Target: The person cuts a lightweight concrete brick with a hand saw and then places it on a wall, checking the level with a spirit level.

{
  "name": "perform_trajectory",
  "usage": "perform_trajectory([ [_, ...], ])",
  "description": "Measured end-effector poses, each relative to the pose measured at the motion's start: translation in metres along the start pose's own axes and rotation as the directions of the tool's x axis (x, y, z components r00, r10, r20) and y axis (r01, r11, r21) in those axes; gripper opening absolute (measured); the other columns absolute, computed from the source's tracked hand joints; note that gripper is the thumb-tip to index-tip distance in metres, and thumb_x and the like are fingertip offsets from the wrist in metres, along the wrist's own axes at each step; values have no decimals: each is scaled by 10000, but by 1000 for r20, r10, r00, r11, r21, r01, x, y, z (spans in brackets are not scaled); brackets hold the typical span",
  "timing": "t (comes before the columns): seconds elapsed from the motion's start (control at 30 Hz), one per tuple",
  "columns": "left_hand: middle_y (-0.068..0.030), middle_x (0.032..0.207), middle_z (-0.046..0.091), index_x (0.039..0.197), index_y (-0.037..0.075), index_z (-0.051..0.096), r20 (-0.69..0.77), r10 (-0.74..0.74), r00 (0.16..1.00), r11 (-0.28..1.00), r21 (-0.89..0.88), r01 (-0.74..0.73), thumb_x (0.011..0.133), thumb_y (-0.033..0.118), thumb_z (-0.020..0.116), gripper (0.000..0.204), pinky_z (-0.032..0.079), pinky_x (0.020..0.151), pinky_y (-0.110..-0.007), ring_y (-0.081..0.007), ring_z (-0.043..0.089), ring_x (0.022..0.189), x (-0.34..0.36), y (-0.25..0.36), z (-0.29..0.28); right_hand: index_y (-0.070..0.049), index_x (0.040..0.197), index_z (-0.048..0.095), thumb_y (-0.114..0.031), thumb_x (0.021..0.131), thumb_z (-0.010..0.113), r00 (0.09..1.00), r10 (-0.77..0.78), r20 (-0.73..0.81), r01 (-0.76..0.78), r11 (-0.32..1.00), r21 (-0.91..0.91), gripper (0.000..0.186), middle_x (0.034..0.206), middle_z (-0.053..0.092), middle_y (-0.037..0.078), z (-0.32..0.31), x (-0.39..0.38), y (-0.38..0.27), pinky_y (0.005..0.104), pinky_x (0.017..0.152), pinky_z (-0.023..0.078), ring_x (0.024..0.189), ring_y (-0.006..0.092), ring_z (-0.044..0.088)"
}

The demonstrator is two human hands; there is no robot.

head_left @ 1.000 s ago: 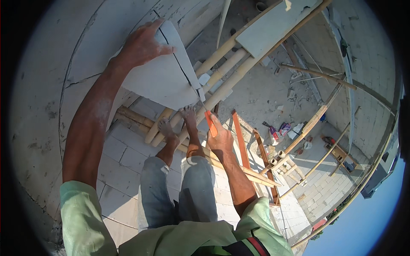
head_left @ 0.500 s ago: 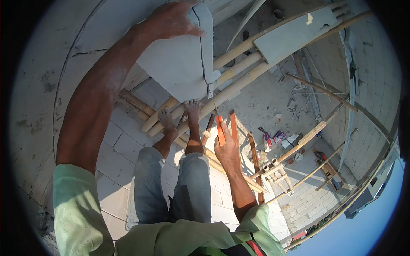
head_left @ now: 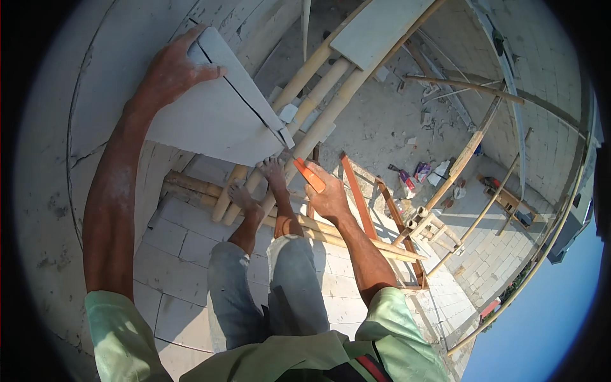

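A large pale lightweight wall block (head_left: 207, 124) stands tilted in front of me, with a long dark cut (head_left: 245, 102) running down it near its right edge. My left hand (head_left: 168, 73) grips its upper end, thumb lying across the face beside the cut. Close to the block's lower right corner, my right hand (head_left: 326, 194) is closed around the orange handle of a hand saw (head_left: 308, 176). Little of the blade shows; it appears to sit in the lower end of the cut. My bare feet (head_left: 273, 175) are just below the block.
Bamboo poles (head_left: 331, 108) form a scaffold by my feet, with a pale board (head_left: 375, 35) across them farther off. Lower down lie a rubble-strewn floor (head_left: 382, 127) and colourful bags (head_left: 414, 178). A brown wooden frame (head_left: 359, 197) stands right of my hand. Block walls rise on both sides.
The view has shifted, so the block and my left hand appear lower and farther left. My right hand and the saw handle have moved closer to the block's lower corner, hiding more blade.
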State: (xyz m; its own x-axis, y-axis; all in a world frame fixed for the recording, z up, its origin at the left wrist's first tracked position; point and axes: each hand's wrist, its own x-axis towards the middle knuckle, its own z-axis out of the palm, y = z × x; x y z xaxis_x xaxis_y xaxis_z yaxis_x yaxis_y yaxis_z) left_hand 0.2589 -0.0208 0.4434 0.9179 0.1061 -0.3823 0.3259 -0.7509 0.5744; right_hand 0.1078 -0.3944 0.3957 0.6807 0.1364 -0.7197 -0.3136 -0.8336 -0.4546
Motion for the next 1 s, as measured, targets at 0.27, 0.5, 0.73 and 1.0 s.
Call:
perform_trajectory([
  [0.27,-233,1284,596,1461,30,430,-61,73,995,994,82,-68,701,385,821,926,452,1010,-397,-342,585,1184,11,-3,-3,-189,1439,491,-103,844,644,968,-244,-62,245,969,13,620,947,700,230,0,-37,-23,407,738,556,843,388,697],
  [0.5,-256,1302,576,1447,8,450,26,99,995,995,-14,-99,723,361,807,881,402,1052,-385,-350,552,1208,26,-13,-2,-141,1406,520,-43,838,637,977,-211,-41,207,975,-76,588,1086,699,195,-26,-81,16,389,789,574,931,352,702],
  [0.73,-263,1301,578,1445,6,451,-7,67,998,997,-23,-67,707,381,803,900,431,1026,-386,-355,578,1178,29,-14,-6,-95,1416,505,-29,824,643,987,-153,54,145,981,128,611,1352,599,139,35,-19,60,354,878,556,1084,334,667],
  [1.0,-243,1345,564,1430,25,478,38,6,999,996,92,-9,758,417,757,827,401,1064,-397,-362,544,1238,34,-12,-3,17,1413,488,-71,820,641,909,106,403,-350,718,602,619,1025,671,101,-68,36,50,280,731,524,803,159,636],
])
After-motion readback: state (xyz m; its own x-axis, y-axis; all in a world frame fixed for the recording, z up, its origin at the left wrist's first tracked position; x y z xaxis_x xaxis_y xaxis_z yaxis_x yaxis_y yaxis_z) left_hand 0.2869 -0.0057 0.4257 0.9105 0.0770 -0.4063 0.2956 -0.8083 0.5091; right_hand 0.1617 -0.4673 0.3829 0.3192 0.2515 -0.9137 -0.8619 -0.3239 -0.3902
